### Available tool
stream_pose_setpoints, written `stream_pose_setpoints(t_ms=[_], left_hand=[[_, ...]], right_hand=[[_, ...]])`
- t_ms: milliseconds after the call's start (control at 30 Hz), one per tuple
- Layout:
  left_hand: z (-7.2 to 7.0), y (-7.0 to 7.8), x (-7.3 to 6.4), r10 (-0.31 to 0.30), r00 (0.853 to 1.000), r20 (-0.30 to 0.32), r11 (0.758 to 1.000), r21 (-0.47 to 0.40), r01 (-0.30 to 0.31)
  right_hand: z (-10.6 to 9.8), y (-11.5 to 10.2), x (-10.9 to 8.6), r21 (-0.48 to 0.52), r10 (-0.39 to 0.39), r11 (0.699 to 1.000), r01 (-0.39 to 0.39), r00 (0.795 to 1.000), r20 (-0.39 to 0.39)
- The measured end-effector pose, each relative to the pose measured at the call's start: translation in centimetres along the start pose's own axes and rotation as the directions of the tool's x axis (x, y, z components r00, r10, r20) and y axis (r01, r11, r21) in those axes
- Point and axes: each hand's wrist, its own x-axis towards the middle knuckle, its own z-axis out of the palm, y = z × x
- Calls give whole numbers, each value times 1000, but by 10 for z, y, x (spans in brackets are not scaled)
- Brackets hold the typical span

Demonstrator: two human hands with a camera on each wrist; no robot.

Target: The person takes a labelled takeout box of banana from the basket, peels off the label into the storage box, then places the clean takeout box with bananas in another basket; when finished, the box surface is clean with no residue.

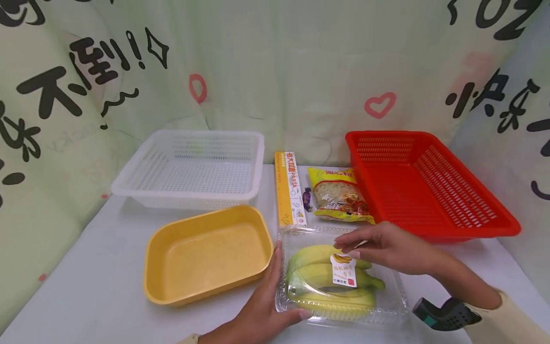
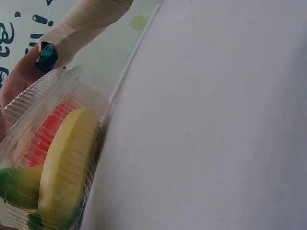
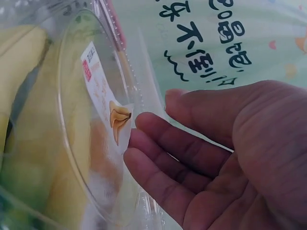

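1. One clear box [image 1: 393, 296] of bananas [image 1: 312, 273] is seen at five o'clock, head view.
2. Its nine o'clock edge is gripped by the left hand [image 1: 263, 305].
3. By its label [image 1: 343, 274], the right hand [image 1: 380, 246] is held loosely bent, thumb apart.

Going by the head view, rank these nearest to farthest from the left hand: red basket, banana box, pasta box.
1. Banana box, touching the left hand, on its right.
2. Pasta box, just behind the banana box.
3. Red basket, farther off at the right.
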Motion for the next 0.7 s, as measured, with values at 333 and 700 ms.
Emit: stream_pose_setpoints(t_ms=[333, 700], left_hand=[[0, 0, 0, 14, 1000, 2, 1000, 25, -15], [0, 2, -1, 18, 1000, -4, 1000, 25, -18]], right_hand=[[11, 3, 4, -225, 25, 973, -41, 997, -75], [20, 1, 11, -362, -75, 932, 10, 983, -166]])
